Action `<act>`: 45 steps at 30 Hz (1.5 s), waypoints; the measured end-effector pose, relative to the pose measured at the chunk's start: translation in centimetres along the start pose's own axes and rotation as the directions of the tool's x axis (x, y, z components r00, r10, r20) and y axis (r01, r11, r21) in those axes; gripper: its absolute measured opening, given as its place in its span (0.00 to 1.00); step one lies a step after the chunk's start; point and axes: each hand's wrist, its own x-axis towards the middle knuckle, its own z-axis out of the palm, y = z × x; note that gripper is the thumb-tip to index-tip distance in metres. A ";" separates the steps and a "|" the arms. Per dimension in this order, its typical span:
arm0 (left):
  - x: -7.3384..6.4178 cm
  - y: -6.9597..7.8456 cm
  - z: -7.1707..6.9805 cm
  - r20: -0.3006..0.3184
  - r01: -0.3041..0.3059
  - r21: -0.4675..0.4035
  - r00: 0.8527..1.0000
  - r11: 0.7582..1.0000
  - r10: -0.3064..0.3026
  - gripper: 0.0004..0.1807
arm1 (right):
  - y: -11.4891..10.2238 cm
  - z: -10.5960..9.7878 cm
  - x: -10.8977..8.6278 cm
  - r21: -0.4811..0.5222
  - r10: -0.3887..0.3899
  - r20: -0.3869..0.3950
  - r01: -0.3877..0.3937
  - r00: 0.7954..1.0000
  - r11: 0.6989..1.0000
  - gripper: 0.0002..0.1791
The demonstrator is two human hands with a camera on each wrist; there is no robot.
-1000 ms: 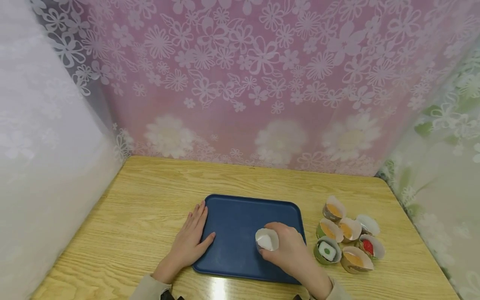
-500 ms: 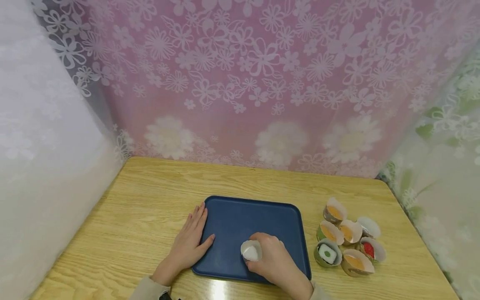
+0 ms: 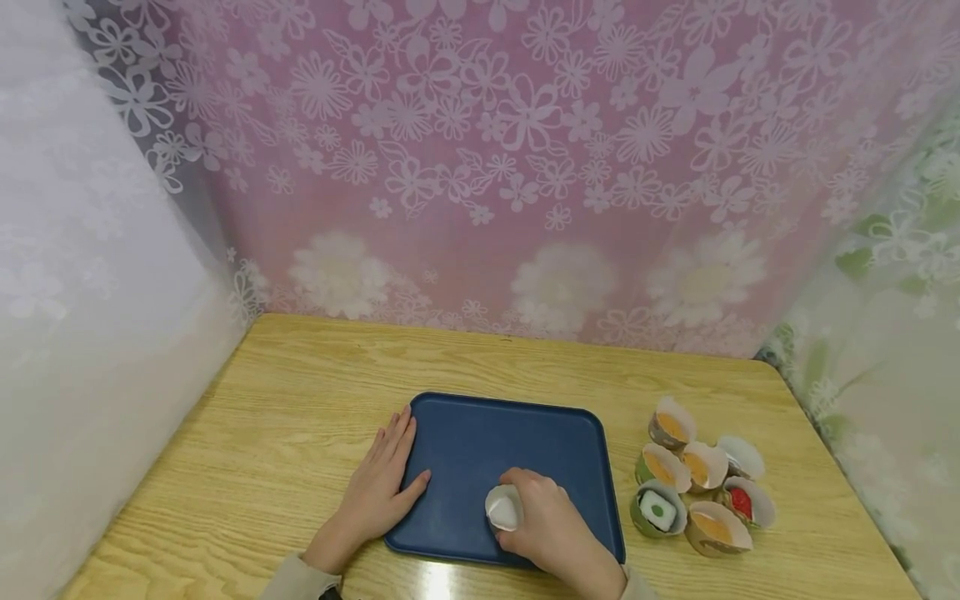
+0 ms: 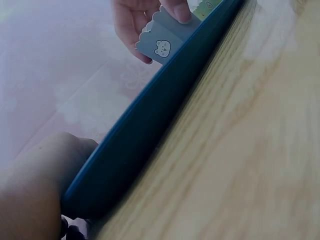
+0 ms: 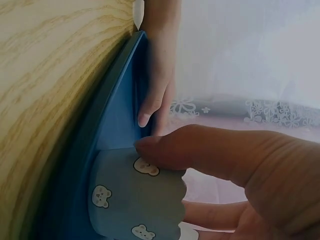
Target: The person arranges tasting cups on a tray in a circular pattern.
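On the near part of the tabletop: one blue tray, rectangular, low-rimmed.

Left hand: fingers straight along the tray's left rim, thumb spread away over it; so placed, it would seem, to steady the tray.

Right hand: narrowed, thumb and fingers pinching one paper cup by its upper side, presumably to spare the thin wall and leave the mouth uncovered.

Paper cup: pale blue-grey, bear-face print, scalloped edge, white inside; roughly upright over the tray's near half, base apparently against its floor, though whether fully seated cannot be told.

Group of seven cups: just right of the tray, clustered, likely for easy reach by the right hand. Four show orange contents, one a white-and-green piece, one a red piece; the last, contents hidden.
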 end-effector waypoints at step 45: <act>0.0 -0.1 0.0 -0.015 0.000 -0.008 1.000 1.000 0.000 0.43 | 3.3 -12.6 -6.0 0.138 0.024 -0.229 0.008 0.973 0.990 0.39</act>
